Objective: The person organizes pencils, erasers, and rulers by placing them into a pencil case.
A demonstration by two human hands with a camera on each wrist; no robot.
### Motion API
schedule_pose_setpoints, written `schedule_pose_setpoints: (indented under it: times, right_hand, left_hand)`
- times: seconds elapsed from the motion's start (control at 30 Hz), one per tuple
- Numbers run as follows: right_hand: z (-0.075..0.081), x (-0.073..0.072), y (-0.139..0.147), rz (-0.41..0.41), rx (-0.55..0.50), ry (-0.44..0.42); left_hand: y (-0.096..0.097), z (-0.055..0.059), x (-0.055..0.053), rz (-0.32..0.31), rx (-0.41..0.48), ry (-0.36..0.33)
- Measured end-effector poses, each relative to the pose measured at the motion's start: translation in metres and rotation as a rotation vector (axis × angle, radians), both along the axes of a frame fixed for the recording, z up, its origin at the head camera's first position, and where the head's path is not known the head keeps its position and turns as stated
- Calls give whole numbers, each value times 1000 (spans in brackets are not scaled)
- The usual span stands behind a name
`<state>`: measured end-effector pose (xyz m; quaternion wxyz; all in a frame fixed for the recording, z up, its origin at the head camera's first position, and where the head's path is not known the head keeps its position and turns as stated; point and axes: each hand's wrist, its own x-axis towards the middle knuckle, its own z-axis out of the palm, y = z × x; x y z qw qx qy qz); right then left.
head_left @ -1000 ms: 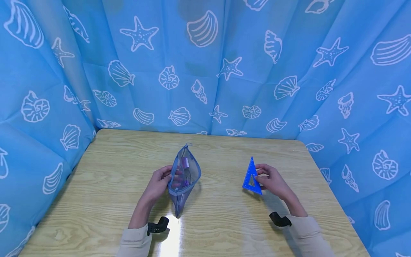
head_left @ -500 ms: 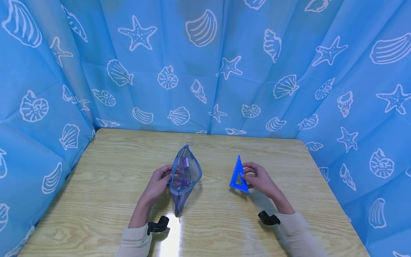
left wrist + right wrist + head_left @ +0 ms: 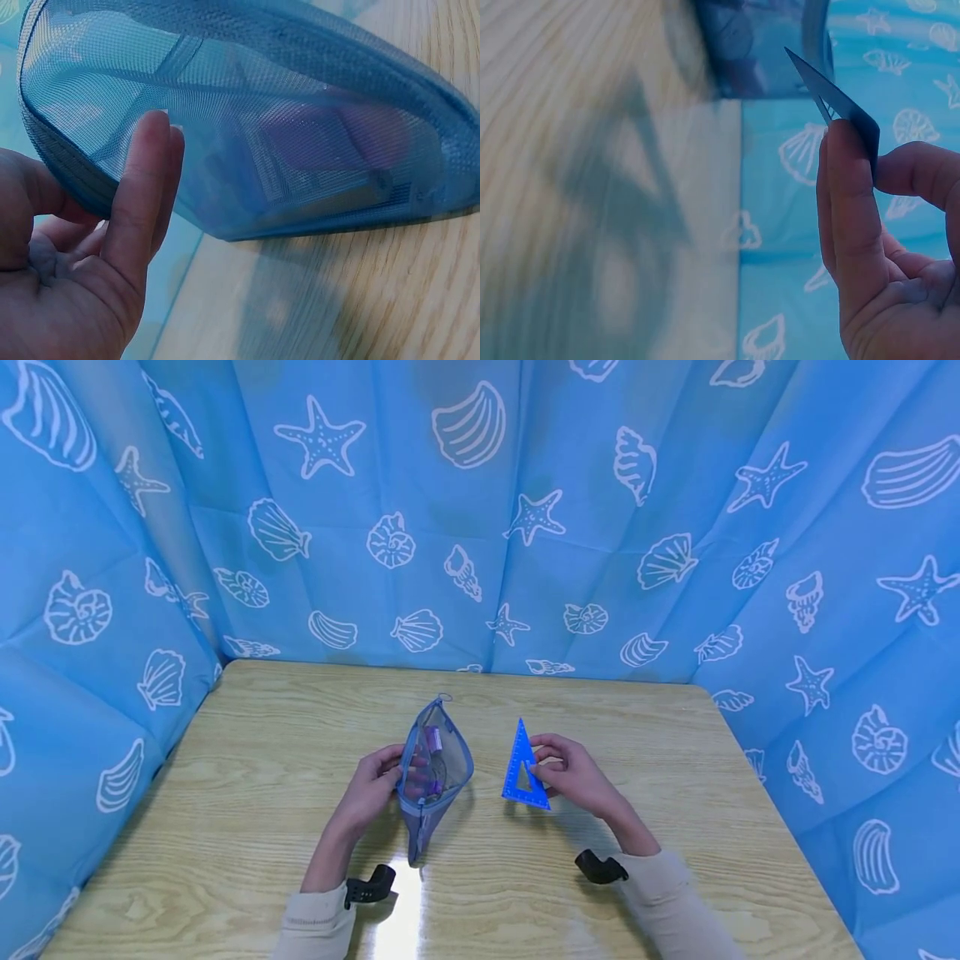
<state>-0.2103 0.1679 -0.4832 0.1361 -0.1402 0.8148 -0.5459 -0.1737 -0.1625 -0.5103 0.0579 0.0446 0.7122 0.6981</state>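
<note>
A blue mesh zipper pouch (image 3: 459,752) stands unzipped and gaping in the middle of the table, with a few purple items (image 3: 433,740) inside. My left hand (image 3: 372,783) pinches its left rim between thumb and fingers. In the left wrist view the pouch's mesh side (image 3: 225,150) fills the frame, and its contents show only dimly. To the right of the pouch, apart from it, my right hand (image 3: 573,774) holds a blue set square (image 3: 516,770) by its right edge. The right wrist view shows the set square (image 3: 844,109) nearly edge-on between thumb and fingers.
The wooden table (image 3: 285,718) is bounded at the back and sides by a blue curtain (image 3: 480,510) with white shell and starfish prints. A black camera mount sits on each wrist, the left mount (image 3: 371,885) close to the pouch's lower end.
My right hand has carried the set square leftward across the table, nearer to the pouch. The left hand and the pouch have hardly moved.
</note>
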Motion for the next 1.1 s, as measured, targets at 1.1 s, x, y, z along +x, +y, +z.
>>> schedule_pose_setpoints:
  times: [1.1]
  right_hand:
    - [46,-11,-92,148,87,8]
  left_hand:
    - [6,7,2,5,-37,2]
